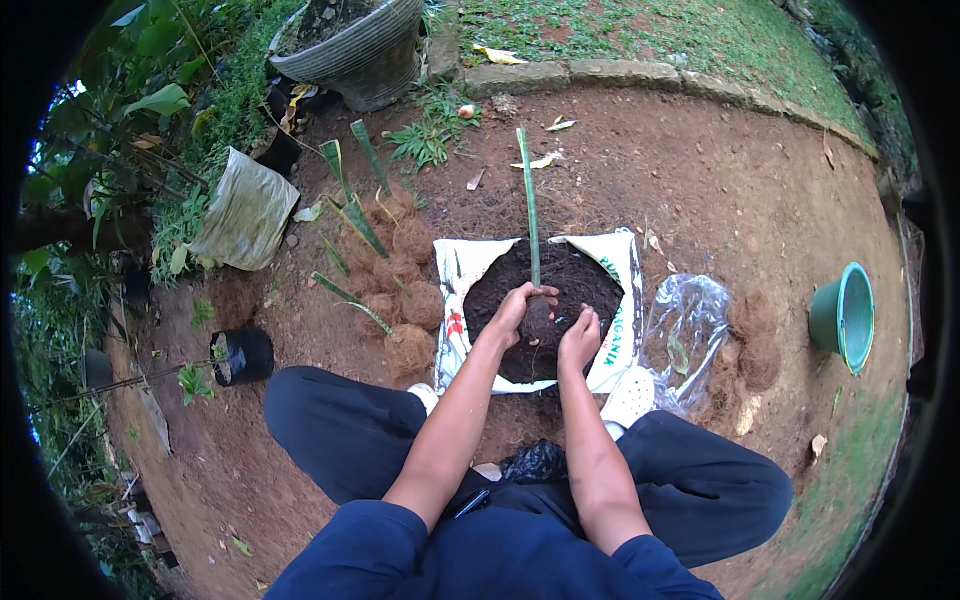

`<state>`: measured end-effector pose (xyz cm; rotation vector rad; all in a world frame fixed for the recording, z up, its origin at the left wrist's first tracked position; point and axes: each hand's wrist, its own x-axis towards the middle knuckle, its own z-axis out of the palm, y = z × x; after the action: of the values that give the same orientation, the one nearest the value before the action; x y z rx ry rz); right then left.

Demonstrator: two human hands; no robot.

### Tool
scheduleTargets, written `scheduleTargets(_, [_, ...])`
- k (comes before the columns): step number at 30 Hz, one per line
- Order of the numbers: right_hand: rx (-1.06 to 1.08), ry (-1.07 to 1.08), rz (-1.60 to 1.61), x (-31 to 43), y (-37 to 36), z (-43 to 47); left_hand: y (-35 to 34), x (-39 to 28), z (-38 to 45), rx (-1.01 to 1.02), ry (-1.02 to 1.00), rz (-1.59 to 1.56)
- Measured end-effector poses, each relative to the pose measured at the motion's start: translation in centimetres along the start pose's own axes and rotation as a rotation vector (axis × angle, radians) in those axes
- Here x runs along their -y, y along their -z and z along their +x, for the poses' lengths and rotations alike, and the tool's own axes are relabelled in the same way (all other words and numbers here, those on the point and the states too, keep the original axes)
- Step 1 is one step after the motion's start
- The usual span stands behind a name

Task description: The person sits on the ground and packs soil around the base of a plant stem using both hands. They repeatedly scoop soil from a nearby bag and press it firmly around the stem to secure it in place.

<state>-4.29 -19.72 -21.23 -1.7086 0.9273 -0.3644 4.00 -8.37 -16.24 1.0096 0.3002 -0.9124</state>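
A long green snake plant leaf (530,202) stands nearly upright in front of me. Around its lower end is my left hand (517,311), the thumb and fingers closed on the leaf. A dark clump of soil (541,324) sits just below those fingers, between both hands. My right hand (580,339) is on the clump's right side with its fingers curled; whether they hold any soil is hidden. Under both hands lies a white printed sack (459,262), cut open on top. Dark potting soil (495,277) fills its opening.
Left of the sack sit several coconut-fibre balls (411,351), some with snake plant leaves (364,225). A clear plastic bag (686,330) and more fibre (752,341) lie right. Further out are a green bucket (829,319), a black polybag (247,356) and a big ribbed pot (360,56).
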Motion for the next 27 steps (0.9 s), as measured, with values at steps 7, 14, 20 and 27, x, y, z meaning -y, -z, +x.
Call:
scheduleTargets(7, [0.249, 0.389, -0.619, -3.3, -1.4, -5.2, 0.1, -0.8, -0.8, -0.057, -0.119, 0.219])
scheduleTargets(14, [0.476, 0.530, -0.677, -2.8, -4.0, -2.9, 0.9, -0.8, -1.5, -0.060, -0.117, 0.173])
scheduleTargets(20, [0.640, 0.305, -0.339, -4.1, -5.4, -1.5, 1.7, -0.4, -1.4, -0.047, -0.136, 0.115])
scheduleTargets(27, [0.692, 0.644, -0.608, -3.7, -3.8, -1.3, 1.7, -0.8, -2.0, -0.112, -0.157, 0.010])
